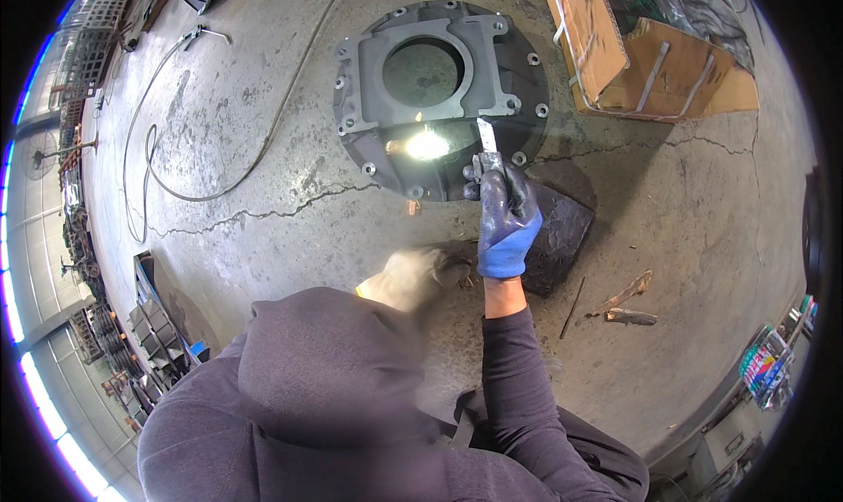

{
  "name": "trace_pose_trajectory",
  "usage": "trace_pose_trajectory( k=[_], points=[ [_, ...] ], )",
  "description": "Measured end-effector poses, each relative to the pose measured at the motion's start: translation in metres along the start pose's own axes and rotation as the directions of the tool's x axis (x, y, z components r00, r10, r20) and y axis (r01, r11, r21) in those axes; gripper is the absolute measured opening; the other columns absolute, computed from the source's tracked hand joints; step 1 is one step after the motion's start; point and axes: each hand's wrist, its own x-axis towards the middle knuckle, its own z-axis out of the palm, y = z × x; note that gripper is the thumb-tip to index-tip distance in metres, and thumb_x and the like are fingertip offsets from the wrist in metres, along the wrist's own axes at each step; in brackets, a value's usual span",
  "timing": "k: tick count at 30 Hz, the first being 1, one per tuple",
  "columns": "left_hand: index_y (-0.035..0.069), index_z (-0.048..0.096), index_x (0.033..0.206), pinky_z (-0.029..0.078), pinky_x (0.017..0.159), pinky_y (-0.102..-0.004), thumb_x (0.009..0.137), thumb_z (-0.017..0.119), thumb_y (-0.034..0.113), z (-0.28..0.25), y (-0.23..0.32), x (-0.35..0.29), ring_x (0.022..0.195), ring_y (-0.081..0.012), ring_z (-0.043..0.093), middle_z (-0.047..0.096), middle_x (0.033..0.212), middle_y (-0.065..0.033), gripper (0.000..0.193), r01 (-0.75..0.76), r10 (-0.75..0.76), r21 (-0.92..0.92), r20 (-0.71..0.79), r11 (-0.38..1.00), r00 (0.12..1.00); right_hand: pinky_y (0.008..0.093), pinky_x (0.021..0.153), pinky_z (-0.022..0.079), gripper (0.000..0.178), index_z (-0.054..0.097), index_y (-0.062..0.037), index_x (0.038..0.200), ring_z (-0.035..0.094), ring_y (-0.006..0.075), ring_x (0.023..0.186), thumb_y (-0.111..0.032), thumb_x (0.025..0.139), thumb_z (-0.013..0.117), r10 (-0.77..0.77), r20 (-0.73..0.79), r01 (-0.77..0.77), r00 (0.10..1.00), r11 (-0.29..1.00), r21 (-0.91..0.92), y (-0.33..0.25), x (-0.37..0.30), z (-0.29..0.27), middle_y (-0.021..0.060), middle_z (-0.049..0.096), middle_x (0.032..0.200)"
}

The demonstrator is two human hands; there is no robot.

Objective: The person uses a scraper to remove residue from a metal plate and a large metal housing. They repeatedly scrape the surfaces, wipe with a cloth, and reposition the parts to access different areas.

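A large round grey metal casting [373, 142] with bolt holes round its rim lies on the floor in front of me. In a blue glove with dark palm coating, my right hand [505, 205] is closed round a narrow flat-bladed tool [487, 136]. The pale blade points away from me over the casting's near right part. My left hand [408, 280], in a cream glove, is low and near me, left of my right wrist. Motion blurs it and hides its fingers. A bright glare [428, 145] covers part of the casting.
Right of my right hand lies a dark flat slab [558, 234]. Pieces of wood [630, 316] and a thin rod [572, 308] are nearer. An open cardboard box [650, 68] stands far right. A hose [255, 164] with an air gun curls at left. The concrete floor is cracked.
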Motion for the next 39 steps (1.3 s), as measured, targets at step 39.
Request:
trace_pose_trajectory(
  k=[39],
  points=[
    [0.010, 0.071, 0.126, 0.057, 0.084, -0.0360, 0.097, 0.064, 0.026, -0.002, 0.015, -0.006, 0.094, -0.0275, 0.072, 0.075, 0.108, -0.0123, 0.034, -0.102, 0.104, 0.096, -0.024, 0.990, 0.994, 0.0285, 0.075, 0.060, 0.021, 0.068, 0.0041, 0.120, 0.072, 0.0162, 0.089, -0.002, 0.101, 0.061, -0.011, 0.067, 0.020, 0.998, 0.992, -0.123, 0.015, -0.001, -0.001, 0.0132, 0.074, 0.105]
  ],
)
